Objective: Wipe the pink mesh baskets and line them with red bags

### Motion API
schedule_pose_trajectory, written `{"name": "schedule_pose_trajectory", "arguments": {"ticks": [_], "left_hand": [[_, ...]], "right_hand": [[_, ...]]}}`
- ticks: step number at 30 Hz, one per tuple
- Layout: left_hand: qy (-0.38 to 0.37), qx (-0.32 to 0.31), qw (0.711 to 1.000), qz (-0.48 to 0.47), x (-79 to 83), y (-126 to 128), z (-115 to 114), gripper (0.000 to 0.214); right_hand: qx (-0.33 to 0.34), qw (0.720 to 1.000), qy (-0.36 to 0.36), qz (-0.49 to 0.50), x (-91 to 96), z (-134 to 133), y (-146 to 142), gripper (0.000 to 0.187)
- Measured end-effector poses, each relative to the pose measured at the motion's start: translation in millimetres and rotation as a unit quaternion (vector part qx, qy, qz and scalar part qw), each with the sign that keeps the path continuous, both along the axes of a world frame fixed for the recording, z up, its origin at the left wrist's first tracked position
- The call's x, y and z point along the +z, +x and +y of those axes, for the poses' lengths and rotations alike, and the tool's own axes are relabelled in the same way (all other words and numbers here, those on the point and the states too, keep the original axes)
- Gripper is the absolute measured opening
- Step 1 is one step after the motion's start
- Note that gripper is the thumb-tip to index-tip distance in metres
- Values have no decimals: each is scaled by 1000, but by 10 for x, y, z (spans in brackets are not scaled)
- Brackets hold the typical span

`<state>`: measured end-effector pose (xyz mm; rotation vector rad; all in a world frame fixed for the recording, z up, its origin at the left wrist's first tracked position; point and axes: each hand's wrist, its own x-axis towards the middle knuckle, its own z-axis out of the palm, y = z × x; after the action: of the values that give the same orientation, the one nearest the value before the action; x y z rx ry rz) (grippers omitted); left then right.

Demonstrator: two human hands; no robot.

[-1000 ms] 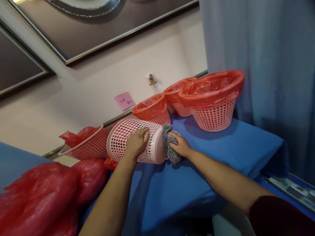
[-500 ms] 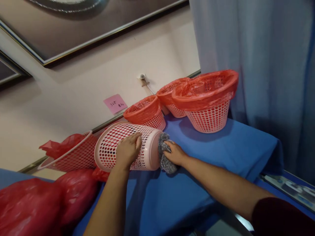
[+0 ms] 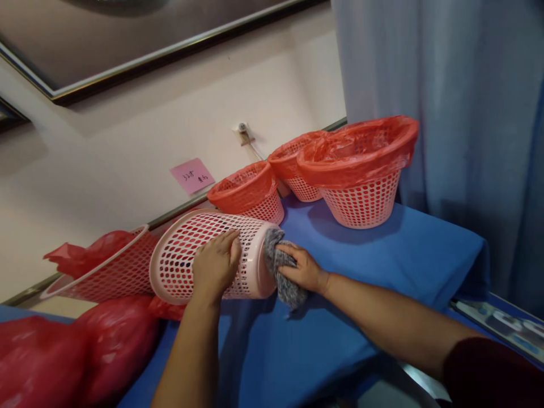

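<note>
A pink plastic wastebasket with a lattice wall lies on its side on the blue cloth, its base toward the right. My left hand is laid over its upper side, fingers close together and bent over the curve, holding it steady. In my right hand is a bunched grey cloth, pressed against the solid base of the basket. The fingers are wrapped round the cloth, part of which hangs below them.
Three upright baskets with red liner bags stand behind and right. Another tilted basket with a red bag leans at left. Filled red bags lie in the left foreground. A pink note is on the wall; a curtain hangs at right.
The grey cloth has shifted slightly on the basket's base, and more of it hangs down now. My left hand keeps its place on the basket. The view has turned a little.
</note>
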<state>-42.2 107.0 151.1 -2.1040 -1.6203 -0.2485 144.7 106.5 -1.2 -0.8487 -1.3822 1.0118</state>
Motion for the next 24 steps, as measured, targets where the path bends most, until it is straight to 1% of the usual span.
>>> {"name": "schedule_pose_trajectory", "arguments": {"ticks": [1,2,3,5,6,7,8,10,11,13,15,16,17,19,20,21,22,24], "left_hand": [[0,2,1000,0,-5,3,-13,46],[-2,5,1000,-1,-7,9,-27,46],[-6,7,1000,-1,-8,15,-39,47],[-13,6,1000,-2,-8,24,-58,47],[-13,3,1000,-3,-8,25,-62,46],[-12,1,1000,-5,-9,23,-64,46],[-9,-1,1000,-6,-11,19,-62,46],[-3,-1,1000,-8,-18,7,-51,45],[-1,0,1000,-8,-24,0,-45,44],[4,3,1000,-8,-37,-14,-34,43],[9,7,1000,-8,-50,-25,-30,43],[11,8,1000,-8,-57,-28,-31,43],[12,8,1000,-8,-62,-30,-32,43],[13,8,1000,-8,-71,-32,-36,44],[13,8,1000,-9,-74,-31,-39,44],[14,7,1000,-10,-78,-31,-42,45],[16,7,1000,-12,-82,-32,-45,45],[21,8,1000,-16,-95,-37,-56,46]], "right_hand": [[6,999,29,16,5,-38,11,54],[-6,999,33,33,2,-43,30,53],[-33,998,11,47,-9,-14,52,53],[-95,990,-85,53,-54,112,82,50],[-108,985,-130,44,-82,182,82,48],[-103,982,-157,32,-109,236,71,45],[-87,982,-164,20,-129,262,49,42],[-55,987,-148,7,-141,217,-11,41],[-44,991,-127,4,-131,156,-39,43],[-29,999,-42,6,-98,14,-74,51],[-36,998,44,19,-81,-60,-66,55],[-52,997,51,26,-89,-52,-52,56],[-71,997,25,30,-109,-13,-37,56],[-97,991,-83,26,-175,114,-21,52],[-94,987,-127,19,-210,176,-25,49],[-80,985,-150,11,-239,222,-37,46],[-62,986,-152,6,-257,242,-53,44],[-31,992,-124,2,-253,209,-79,44]]}}
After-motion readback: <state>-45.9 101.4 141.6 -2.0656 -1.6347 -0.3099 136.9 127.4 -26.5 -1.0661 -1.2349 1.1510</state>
